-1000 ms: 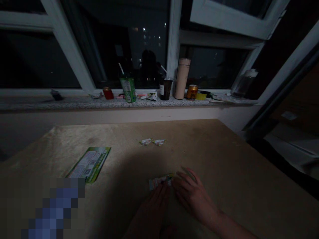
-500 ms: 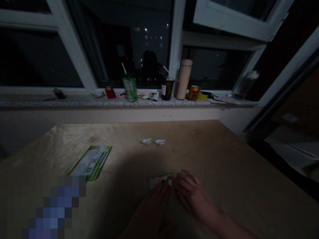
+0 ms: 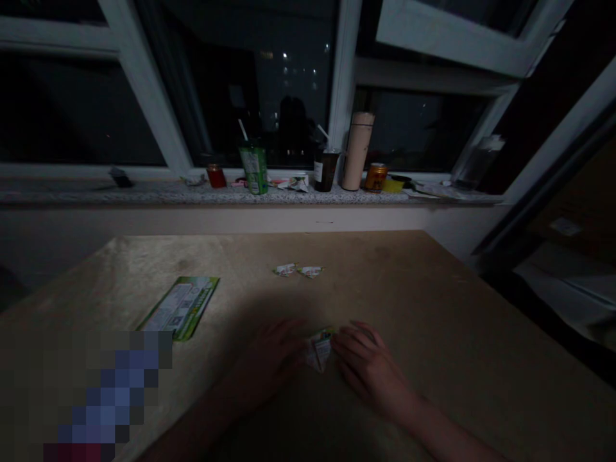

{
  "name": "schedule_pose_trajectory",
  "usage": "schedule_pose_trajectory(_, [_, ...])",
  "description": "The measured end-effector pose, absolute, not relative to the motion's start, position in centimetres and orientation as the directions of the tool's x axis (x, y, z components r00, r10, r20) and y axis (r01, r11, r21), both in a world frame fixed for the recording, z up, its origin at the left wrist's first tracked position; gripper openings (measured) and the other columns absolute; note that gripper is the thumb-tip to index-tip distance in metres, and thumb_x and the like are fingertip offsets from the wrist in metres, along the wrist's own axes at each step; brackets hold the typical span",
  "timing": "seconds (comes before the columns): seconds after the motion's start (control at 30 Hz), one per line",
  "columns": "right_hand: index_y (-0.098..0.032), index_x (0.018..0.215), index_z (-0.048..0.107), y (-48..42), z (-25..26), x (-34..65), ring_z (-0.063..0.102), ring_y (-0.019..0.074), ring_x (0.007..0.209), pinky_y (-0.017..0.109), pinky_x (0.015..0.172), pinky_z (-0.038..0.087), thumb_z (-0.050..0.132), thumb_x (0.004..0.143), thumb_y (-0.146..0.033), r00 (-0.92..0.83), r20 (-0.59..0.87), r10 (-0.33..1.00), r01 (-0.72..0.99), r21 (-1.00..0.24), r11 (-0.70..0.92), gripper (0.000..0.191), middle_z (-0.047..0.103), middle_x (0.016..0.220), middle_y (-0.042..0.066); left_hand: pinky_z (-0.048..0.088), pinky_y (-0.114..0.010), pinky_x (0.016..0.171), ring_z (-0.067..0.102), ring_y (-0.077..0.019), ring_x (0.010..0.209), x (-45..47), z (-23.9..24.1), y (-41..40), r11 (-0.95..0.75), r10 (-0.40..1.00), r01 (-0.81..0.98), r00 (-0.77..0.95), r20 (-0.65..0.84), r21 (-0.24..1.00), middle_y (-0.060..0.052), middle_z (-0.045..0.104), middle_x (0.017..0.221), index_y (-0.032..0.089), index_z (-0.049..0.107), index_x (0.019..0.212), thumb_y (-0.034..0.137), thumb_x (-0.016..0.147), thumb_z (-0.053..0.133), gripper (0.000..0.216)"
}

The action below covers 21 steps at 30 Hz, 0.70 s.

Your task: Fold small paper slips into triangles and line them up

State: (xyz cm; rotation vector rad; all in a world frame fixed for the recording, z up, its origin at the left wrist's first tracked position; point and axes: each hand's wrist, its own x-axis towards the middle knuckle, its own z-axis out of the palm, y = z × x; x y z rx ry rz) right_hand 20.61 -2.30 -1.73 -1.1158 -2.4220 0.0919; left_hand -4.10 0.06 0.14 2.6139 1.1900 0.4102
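A small printed paper piece (image 3: 319, 350) lies on the tan table (image 3: 433, 301) between my hands, one end bent up into a fold. My left hand (image 3: 272, 356) rests flat to its left, fingers stretched toward the paper and touching its edge. On the other side my right hand (image 3: 368, 362) lies palm down with its fingers spread, the fingertips on or at the paper's right end. Two small folded paper pieces (image 3: 298, 270) sit side by side farther back on the table. The light is dim.
A green and white leaflet (image 3: 180, 308) lies on the table at the left. The stone windowsill (image 3: 144, 192) carries a green cup with a straw (image 3: 254, 168), a dark cup (image 3: 326, 169), a tall beige flask (image 3: 359, 151), a red can (image 3: 216, 175) and an orange can (image 3: 375, 177). The table's right edge drops off.
My left hand has moved from below the paper to its left side. The paper, flat and stretched out before, now stands folded up and narrower. My right hand has barely shifted.
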Motion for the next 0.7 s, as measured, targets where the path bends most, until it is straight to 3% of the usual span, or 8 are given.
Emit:
schedule_pose_trajectory(0.13, [-0.02, 0.121, 0.055, -2.2, -1.4, 20.6, 0.051, 0.0213, 0.113, 0.048, 0.103, 0.034, 0.05, 0.089, -0.02, -0.553, 0.369, 0.747, 0.712, -0.256, 0.654, 0.032, 0.063, 0.118, 0.006, 0.038, -0.036, 0.096, 0.05, -0.021, 0.111, -5.1, -0.3, 1.3, -0.615, 0.769, 0.647, 0.618, 0.163, 0.45, -0.002, 0.057, 0.121, 0.026, 0.063, 0.102, 0.02, 0.088, 0.051, 0.019])
schedule_pose_trajectory(0.27, [-0.019, 0.126, 0.051, -2.1, -1.4, 20.6, 0.051, 0.0219, 0.114, 0.048, 0.103, 0.034, 0.049, 0.09, -0.022, -0.566, 0.364, 0.74, 0.705, -0.251, 0.663, 0.036, 0.06, 0.122, 0.009, 0.037, -0.034, 0.095, 0.051, -0.0195, 0.107, -5.4, -0.2, 1.6, -0.615, 0.747, 0.603, 0.651, 0.132, 0.509, 0.001, 0.059, 0.116, 0.026, 0.063, 0.103, 0.004, 0.074, 0.049, 0.039])
schedule_pose_trajectory(0.37, [-0.017, 0.124, 0.052, -2.0, -1.3, 20.5, 0.049, 0.0223, 0.116, 0.045, 0.102, 0.035, 0.049, 0.09, -0.022, -0.602, 0.382, 0.701, 0.683, -0.21, 0.7, 0.034, 0.059, 0.122, 0.01, 0.036, -0.035, 0.095, 0.049, -0.0205, 0.107, -5.6, 0.0, 1.6, -0.607, 0.746, 0.606, 0.658, 0.104, 0.514, 0.0, 0.058, 0.114, 0.027, 0.063, 0.106, 0.002, 0.067, 0.047, 0.049])
schedule_pose_trajectory(0.57, [-0.019, 0.096, 0.061, -1.6, -1.5, 18.4, 0.057, 0.0185, 0.09, 0.034, 0.087, 0.042, 0.051, 0.089, -0.023, -0.719, 0.317, 0.619, 0.618, -0.117, 0.778, 0.013, 0.064, 0.087, 0.004, 0.038, -0.034, 0.092, 0.05, -0.0211, 0.104, -5.7, 0.0, 1.7, -0.588, 0.757, 0.618, 0.647, 0.087, 0.522, -0.001, 0.059, 0.108, 0.028, 0.062, 0.11, 0.007, 0.073, 0.047, 0.045])
schedule_pose_trajectory(0.7, [-0.018, 0.094, 0.061, -0.9, -1.6, 16.4, 0.056, 0.0198, 0.088, 0.034, 0.081, 0.041, 0.054, 0.087, -0.031, -0.731, 0.275, 0.625, 0.626, -0.095, 0.774, 0.017, 0.064, 0.091, 0.006, 0.039, -0.033, 0.09, 0.051, -0.0208, 0.102, -5.8, 0.1, 1.6, -0.578, 0.753, 0.61, 0.654, 0.068, 0.542, 0.0, 0.059, 0.106, 0.027, 0.061, 0.11, 0.004, 0.066, 0.047, 0.052])
